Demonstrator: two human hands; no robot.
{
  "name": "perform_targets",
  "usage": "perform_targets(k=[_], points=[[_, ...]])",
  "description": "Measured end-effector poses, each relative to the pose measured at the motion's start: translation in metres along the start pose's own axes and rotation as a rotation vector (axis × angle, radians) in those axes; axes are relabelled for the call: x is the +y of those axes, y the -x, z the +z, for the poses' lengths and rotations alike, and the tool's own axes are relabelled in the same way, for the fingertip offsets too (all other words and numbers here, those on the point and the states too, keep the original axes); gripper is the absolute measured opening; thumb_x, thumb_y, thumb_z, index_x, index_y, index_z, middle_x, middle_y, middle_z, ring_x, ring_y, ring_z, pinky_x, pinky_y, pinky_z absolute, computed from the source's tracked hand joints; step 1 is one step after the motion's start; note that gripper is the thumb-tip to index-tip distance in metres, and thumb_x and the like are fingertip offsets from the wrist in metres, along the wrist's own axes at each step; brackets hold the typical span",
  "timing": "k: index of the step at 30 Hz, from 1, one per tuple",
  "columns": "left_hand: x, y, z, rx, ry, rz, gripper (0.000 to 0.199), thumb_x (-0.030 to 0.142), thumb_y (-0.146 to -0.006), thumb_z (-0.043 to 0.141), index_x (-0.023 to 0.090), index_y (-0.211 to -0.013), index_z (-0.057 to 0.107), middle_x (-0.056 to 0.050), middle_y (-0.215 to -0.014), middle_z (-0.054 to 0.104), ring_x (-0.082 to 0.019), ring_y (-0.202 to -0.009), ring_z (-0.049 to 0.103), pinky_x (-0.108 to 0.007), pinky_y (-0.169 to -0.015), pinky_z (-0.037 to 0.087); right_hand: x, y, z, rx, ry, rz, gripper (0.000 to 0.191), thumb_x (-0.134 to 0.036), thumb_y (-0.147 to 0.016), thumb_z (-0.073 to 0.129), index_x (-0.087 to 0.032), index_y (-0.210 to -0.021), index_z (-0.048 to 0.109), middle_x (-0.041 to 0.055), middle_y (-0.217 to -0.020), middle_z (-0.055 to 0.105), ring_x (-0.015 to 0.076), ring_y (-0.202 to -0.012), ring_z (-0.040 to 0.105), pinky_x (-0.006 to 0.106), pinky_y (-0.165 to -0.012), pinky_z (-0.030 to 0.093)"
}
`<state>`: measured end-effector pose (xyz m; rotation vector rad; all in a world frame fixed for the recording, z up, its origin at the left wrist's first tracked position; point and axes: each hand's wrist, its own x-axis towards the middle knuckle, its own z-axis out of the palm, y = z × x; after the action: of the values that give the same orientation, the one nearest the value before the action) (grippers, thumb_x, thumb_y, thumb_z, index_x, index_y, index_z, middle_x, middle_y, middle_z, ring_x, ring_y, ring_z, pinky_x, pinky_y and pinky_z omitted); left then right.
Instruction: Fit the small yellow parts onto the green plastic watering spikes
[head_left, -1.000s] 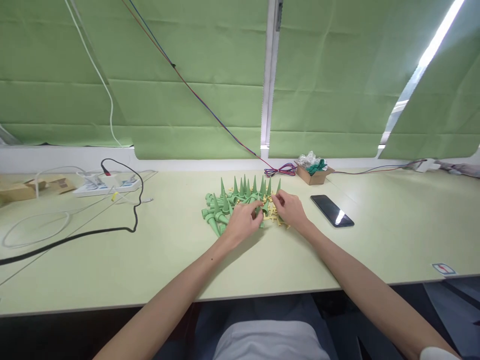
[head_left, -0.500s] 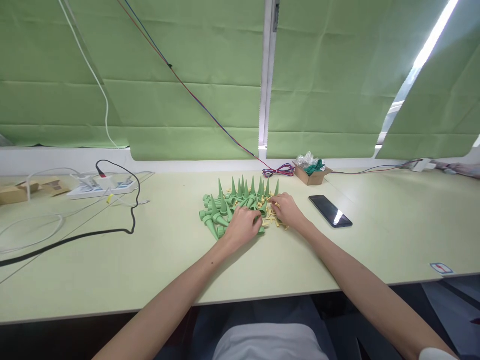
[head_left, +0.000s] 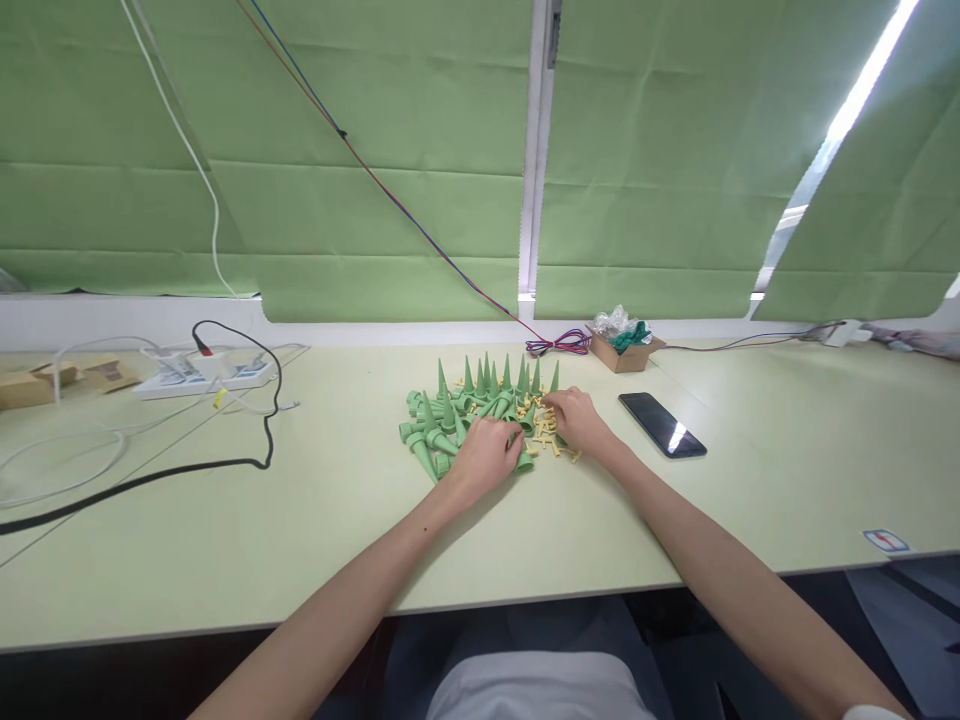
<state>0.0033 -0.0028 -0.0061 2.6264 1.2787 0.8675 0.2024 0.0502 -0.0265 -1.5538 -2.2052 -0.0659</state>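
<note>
Green cone-shaped pieces (head_left: 424,457) lie in a pile at the middle of the table, and several stand upright along its back. Small yellow pieces (head_left: 546,425) are scattered at the pile's right side, between my hands. My left hand (head_left: 489,452) rests over the front of the pile with its fingers curled in against the green pieces; what it grips, if anything, is hidden. My right hand (head_left: 576,418) is at the right edge, its fingertips pressed together by the yellow pieces. Whatever is between them is too small to make out.
A black phone (head_left: 662,424) lies right of my right hand. Behind it stand a small cardboard box (head_left: 630,357) and a coiled red-blue cable (head_left: 559,343). At the left are a white power strip (head_left: 247,376), a black cable (head_left: 187,466) and cardboard pieces (head_left: 26,390).
My right hand's fingers have shifted slightly by the yellow pieces. My left hand stays almost where it was. The view has moved very slightly.
</note>
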Motion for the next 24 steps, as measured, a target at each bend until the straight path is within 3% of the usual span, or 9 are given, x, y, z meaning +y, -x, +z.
perform_targets(k=[12,24], points=[[0.0009,-0.0026,0.0011,0.082,0.049,-0.053,0.031,0.024,-0.093,0.042,0.018,-0.076,0.066,-0.004,-0.061,0.060,-0.021,-0.064,0.052,-0.035,-0.073,0.039,0.0002,-0.0064,0.0007,-0.070,-0.052,0.017,0.024,-0.012,-0.085,0.055,-0.021,-0.100,0.073,0.0061,-0.102,0.075,0.0255,-0.099,0.060,0.034,-0.085,0.037],[0.0081,-0.0033,-0.0044,0.071,0.055,-0.066,0.032,0.026,-0.093,0.043,0.017,-0.072,0.065,-0.003,-0.059,0.059,-0.018,-0.059,0.050,-0.034,-0.071,0.038,-0.0031,-0.0050,-0.0048,-0.071,-0.188,0.007,0.019,-0.011,-0.079,0.065,-0.018,-0.094,0.073,0.0055,-0.091,0.075,0.0189,-0.082,0.065,0.026,-0.075,0.043]])
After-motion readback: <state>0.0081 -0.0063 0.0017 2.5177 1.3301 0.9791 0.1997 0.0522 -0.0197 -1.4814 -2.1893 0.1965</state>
